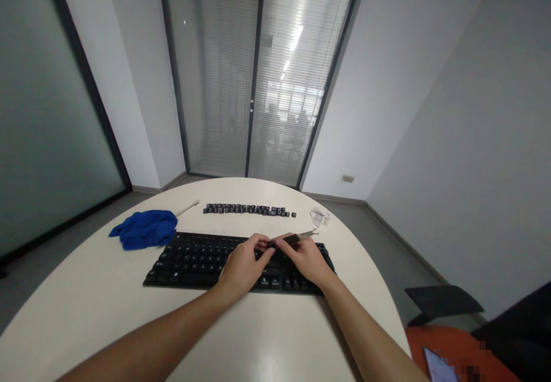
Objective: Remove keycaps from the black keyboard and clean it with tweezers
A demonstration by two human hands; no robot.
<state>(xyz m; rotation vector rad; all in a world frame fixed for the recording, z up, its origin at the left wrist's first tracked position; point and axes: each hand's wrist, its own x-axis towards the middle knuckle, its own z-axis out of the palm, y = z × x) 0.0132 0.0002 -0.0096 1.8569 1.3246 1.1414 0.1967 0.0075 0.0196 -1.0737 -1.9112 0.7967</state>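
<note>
Both of my hands are close together above the right half of a black keyboard (193,256) lying on the table. Between my fingertips is a small black keycap (271,244), partly hidden, which the fingers of my left hand (246,261) pinch. My right hand (310,260) is closed around a keycap puller (294,238) with a dark handle; its thin metal prongs point to the right, away from the keyboard. The right thumb and fingertips also touch or nearly touch the keycap. Beyond the keyboard, loose black keycaps (243,209) stand in rows.
A crumpled blue cloth (148,229) lies left of the keyboard, with a thin pale stick or brush (187,207) beside it. At the right back is a small clear plastic bag (319,217). The round white table (275,336) has a chair (447,342) at its right.
</note>
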